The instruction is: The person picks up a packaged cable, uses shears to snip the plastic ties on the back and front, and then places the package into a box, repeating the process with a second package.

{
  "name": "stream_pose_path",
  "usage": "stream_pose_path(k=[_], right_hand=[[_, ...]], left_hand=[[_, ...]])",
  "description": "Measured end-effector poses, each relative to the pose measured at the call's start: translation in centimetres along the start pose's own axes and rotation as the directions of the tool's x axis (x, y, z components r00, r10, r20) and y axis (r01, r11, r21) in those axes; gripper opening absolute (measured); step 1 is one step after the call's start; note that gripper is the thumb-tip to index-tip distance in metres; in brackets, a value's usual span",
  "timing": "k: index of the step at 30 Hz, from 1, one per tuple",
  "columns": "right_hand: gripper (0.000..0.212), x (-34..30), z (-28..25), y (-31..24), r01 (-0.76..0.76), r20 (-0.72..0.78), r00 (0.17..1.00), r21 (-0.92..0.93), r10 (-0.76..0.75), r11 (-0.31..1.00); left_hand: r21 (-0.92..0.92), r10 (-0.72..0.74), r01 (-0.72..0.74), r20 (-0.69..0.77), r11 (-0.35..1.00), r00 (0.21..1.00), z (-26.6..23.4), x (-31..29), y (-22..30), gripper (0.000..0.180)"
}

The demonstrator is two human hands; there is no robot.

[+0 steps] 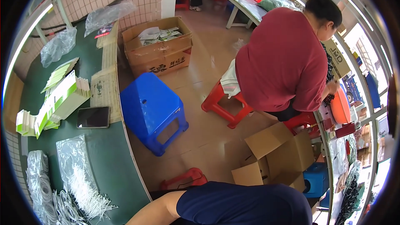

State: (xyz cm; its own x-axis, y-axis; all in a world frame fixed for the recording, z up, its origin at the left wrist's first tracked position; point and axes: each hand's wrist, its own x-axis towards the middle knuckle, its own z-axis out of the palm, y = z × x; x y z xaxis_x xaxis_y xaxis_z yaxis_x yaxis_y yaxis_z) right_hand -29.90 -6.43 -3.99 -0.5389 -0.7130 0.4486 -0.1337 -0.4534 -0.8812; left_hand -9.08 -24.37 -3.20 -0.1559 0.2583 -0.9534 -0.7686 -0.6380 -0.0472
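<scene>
Neither my left hand nor my right hand shows in the head view. At the lower edge a bare arm (156, 209) comes out of a dark blue short sleeve (241, 202); its hand is out of the picture, and I cannot tell whose arm it is. Close to it on the green tabletop (118, 154) lies a bunch of thin white strands (85, 193), partly on a clear plastic bag (71, 152). Coiled grey-white cords (38, 175) lie to the left. Farther up are a dark phone (93, 117) and stacks of green-and-white flat cards or packets (62, 98).
A blue stool (152, 100) stands beside the table, with a carton (160, 56) of packets behind. Another person (283, 58) in dark red sits on a red stool (227, 108), handling dark strands by an orange basin (341, 106). Nearer stand an open carton (279, 158) and a low red stool (185, 178).
</scene>
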Motion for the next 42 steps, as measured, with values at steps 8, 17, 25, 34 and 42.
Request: stream_pose_path(k=[8,17,25,34,42], right_hand=[[0.058,-0.5,-1.4,-0.9,-0.064,0.104,0.993,0.028,0.060,0.998],[0.071,0.4,-1.6,0.3,-0.185,0.288,0.935,-0.107,0.209,0.977],[0.035,1.5,-0.5,2.7,0.138,0.056,0.989,0.047,-0.140,0.989],[0.050,-1.5,-3.3,1.7,0.208,0.177,0.965,-0.057,-0.195,0.977],[0.066,-10.1,-6.9,-1.3,0.197,0.159,0.976,-0.377,-0.146,0.905]], left_hand=[[0.082,0.356,-0.349,-0.094,0.934,0.930,-9.1,3.1,0.2,0.047],[0.254,0.742,-0.698,-0.197,0.670,0.641,-8.7,-1.5,-6.6,0.047],[0.404,0.885,-0.789,-0.249,0.464,0.393,-8.3,-3.2,-12.7,0.047],[0.510,0.953,-0.810,-0.234,0.288,0.192,-9.3,-0.6,-16.9,0.048],[0.629,0.999,-0.775,-0.037,0.050,0.034,-4.7,1.2,-10.8,0.048]])
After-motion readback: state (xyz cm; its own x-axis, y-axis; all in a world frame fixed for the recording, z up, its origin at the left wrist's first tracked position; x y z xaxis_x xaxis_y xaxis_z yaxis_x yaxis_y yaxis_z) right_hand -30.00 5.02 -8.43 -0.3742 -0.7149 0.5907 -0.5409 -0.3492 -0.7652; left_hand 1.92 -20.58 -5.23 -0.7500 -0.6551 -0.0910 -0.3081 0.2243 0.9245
